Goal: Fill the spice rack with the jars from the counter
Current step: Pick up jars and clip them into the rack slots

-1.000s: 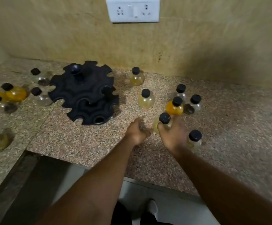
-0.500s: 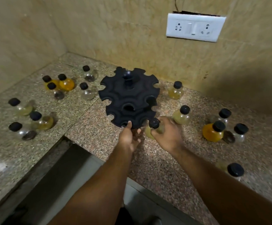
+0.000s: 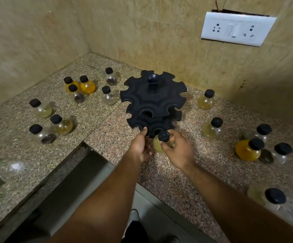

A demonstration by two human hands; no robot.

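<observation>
A: Right hand [image 3: 179, 151], what's it got?
B: Fingers curled round a round, yellowish glass jar with a black cap [image 3: 157, 146], right at the near rim of the black two-tier notched plastic rack [image 3: 152, 102].
A: Left hand [image 3: 139, 148]?
B: Holding nothing; one fingertip touches that rack's lower rim.

Matt black plastic rack [image 3: 152, 104], speckled polished counter [image 3: 107, 130]

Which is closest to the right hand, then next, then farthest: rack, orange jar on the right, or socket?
1. Rack, just ahead of the right hand.
2. Orange jar, off to the right.
3. Socket, up on the wall.
</observation>
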